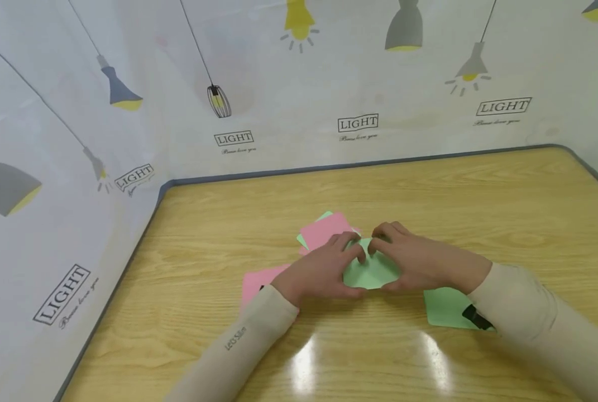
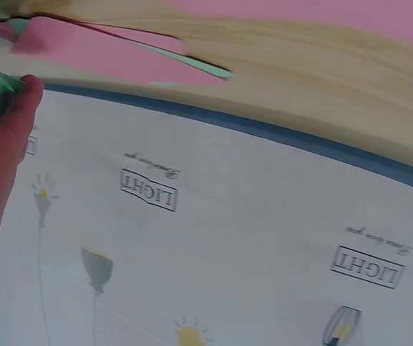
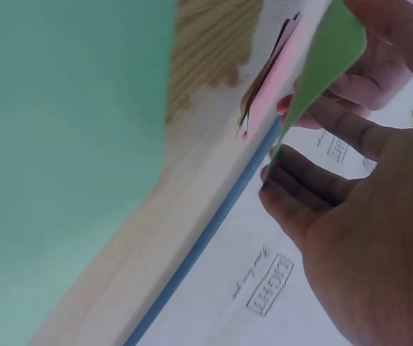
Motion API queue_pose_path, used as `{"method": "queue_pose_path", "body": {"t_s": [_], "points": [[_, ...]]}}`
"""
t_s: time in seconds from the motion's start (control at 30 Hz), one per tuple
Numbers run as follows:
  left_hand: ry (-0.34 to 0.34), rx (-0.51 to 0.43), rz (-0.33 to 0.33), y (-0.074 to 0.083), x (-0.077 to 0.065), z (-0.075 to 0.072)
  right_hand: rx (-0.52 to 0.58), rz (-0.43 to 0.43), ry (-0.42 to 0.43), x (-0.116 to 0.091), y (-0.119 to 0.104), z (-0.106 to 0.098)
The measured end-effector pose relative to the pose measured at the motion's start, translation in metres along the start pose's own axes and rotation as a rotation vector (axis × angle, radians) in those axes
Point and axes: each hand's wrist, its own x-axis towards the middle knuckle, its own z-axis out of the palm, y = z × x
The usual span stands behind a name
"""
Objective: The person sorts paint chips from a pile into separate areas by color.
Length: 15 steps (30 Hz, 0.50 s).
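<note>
Green card [image 1: 371, 274], raised off bench [image 1: 193, 251]: left hand [image 1: 325, 270] and right hand [image 1: 418, 260], fingers curled, pinch opposite sides, presumably for steadiness.

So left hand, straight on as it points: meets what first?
Likely the right hand, facing the left hand across the green card both hold; exact depth is unclear.

The held green sheet [image 1: 371, 274] looks like smooth, matt paper or thin card, and the stacked pink sheet [image 1: 324, 229] has the same dull face. The counter [image 1: 218, 223] shows wood grain under a glossy finish, with bright streaks of reflected light. Its blue edging [image 1: 278, 171] looks smooth, plastic or rubber. The printed wall covering [image 1: 288, 89] appears smooth; the sleeves [image 1: 517, 304] are matt cloth.
</note>
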Motion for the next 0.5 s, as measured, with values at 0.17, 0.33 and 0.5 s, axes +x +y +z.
{"method": "queue_pose_path", "body": {"t_s": [0.17,0.33,0.5], "points": [[-0.028,0.078,0.061,0.021,0.021,0.008,0.030,0.039,-0.004,-0.031,0.006,-0.008],[-0.063,0.112,0.063,0.043,0.039,0.016,0.057,0.081,-0.009,-0.056,0.013,-0.011],[-0.118,0.181,0.104,0.069,0.058,0.029,0.048,0.120,-0.030,-0.088,0.025,-0.008]]}}
